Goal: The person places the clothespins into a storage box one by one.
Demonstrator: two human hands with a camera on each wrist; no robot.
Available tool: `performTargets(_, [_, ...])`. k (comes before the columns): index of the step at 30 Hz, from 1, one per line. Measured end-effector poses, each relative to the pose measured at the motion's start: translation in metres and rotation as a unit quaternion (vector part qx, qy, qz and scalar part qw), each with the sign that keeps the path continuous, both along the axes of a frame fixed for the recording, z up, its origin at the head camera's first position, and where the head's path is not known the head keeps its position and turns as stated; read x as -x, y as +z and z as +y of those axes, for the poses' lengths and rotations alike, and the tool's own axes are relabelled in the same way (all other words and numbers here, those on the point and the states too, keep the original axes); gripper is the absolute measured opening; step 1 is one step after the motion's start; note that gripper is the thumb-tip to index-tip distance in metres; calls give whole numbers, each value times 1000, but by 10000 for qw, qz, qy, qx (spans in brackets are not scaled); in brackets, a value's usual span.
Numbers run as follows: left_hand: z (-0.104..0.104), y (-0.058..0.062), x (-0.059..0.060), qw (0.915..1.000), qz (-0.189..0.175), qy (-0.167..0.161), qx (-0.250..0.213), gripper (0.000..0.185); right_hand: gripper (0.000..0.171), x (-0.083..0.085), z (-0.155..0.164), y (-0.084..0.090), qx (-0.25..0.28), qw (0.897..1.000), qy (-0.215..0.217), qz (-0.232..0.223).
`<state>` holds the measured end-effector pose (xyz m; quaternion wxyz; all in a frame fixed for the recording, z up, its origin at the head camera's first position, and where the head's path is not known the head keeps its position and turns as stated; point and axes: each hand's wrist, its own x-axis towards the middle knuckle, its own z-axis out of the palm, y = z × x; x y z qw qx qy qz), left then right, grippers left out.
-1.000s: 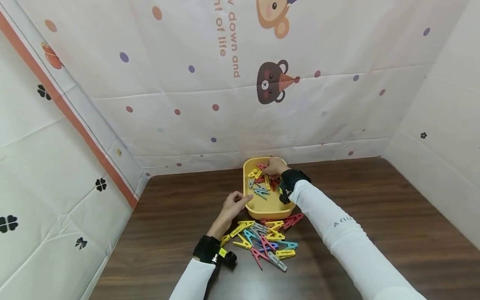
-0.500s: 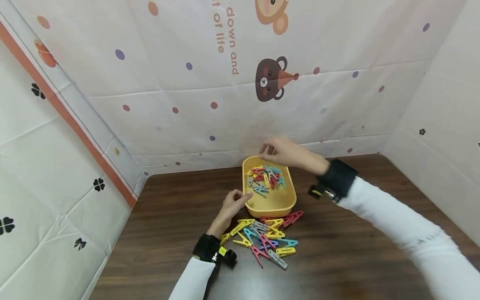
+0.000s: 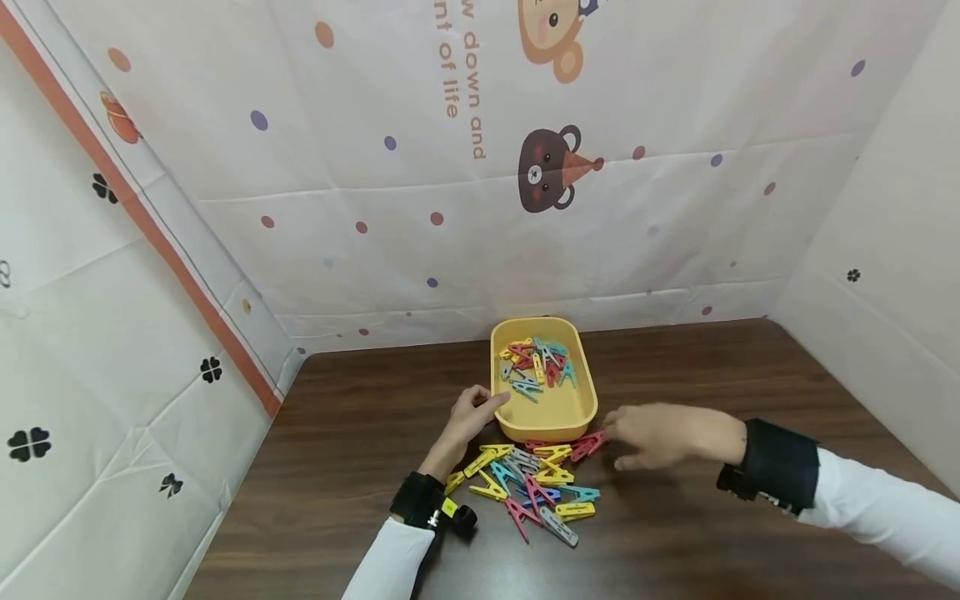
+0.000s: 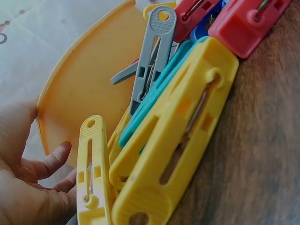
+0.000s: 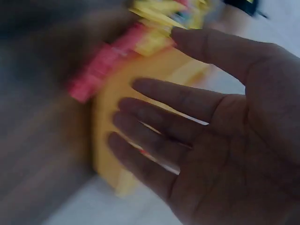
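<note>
A yellow plastic basin [image 3: 558,411] stands against the back wall with several coloured clothespins [image 3: 538,368] inside it. My left hand [image 3: 467,421] holds its left rim, one digit over the edge and other fingers along the outer wall [image 4: 89,93]. In front of the basin lies a loose pile of yellow, red, grey and blue clothespins [image 3: 555,475]. My right hand [image 3: 663,433] is at the pile's right side, fingertips right at a red clothespin [image 3: 587,446]. In the right wrist view its fingers [image 5: 164,93] are spread, with nothing in the palm.
The dark wooden table [image 3: 360,467] reaches back to a printed white cloth wall [image 3: 360,275]. More white cloth closes off the left and right sides. A yellow clothespin [image 4: 173,136] from the pile lies close in front of the left wrist camera.
My right hand has come out of the basin, risen past its back right rim and come down to the red clothespin at the right. My left hand stays at the rim.
</note>
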<state>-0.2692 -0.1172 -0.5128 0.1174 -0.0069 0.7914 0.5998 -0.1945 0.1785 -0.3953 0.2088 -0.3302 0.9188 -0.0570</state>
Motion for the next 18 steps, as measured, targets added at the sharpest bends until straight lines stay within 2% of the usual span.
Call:
performTargets(4, [0, -2, -1, 10000, 4, 57, 13, 52, 52, -3, 0, -25, -224, 9996, -17, -172])
performTargets(9, [0, -2, -2, 10000, -9, 68, -12, 52, 59, -1, -2, -41, -211, 9998, -33, 18])
performTargets(13, [1, -2, -2, 10000, -43, 60, 16, 52, 44, -4, -1, -48, -4, 9989, 179, 444])
performTargets(18, [0, -1, -1, 9999, 54, 110, 46, 53, 23, -6, 2, -60, 438, 9902, 456, 1245])
